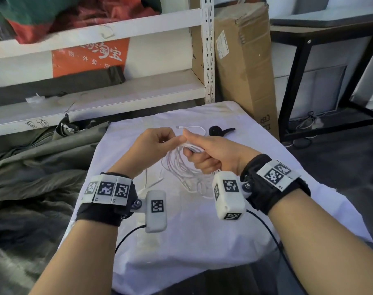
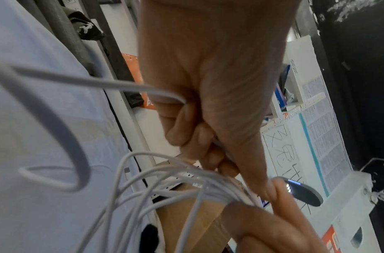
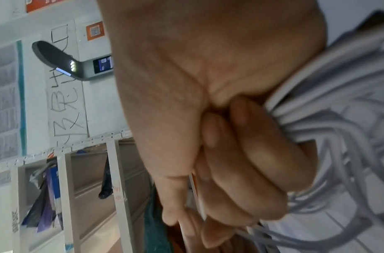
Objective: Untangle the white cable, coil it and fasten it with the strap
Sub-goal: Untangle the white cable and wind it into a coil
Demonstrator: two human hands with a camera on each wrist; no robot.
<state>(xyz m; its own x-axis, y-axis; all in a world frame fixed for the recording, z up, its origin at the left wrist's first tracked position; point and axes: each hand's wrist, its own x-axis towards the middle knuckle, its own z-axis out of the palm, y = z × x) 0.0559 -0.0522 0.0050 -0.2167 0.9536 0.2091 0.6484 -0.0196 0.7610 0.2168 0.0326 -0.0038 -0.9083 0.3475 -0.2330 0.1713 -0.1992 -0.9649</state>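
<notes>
My right hand (image 1: 199, 152) grips a bundle of loops of the white cable (image 1: 181, 167) in its fist above the white cloth (image 1: 192, 231); the gathered strands (image 3: 312, 109) run out past its curled fingers. My left hand (image 1: 160, 141) meets it from the left and pinches a cable strand (image 2: 113, 85) between thumb and fingers. Loose loops (image 2: 156, 191) hang down toward the cloth. One cable end with its plug (image 1: 181, 127) lies on the cloth behind the hands. The black strap (image 1: 220, 131) lies on the cloth at the back right, apart from both hands.
A white metal shelf (image 1: 126, 96) with an orange bag and dark fabric stands behind the cloth. A tall cardboard box (image 1: 243, 67) leans at the back right, next to a black frame table (image 1: 321, 81). Grey-green fabric (image 1: 32, 171) lies at the left.
</notes>
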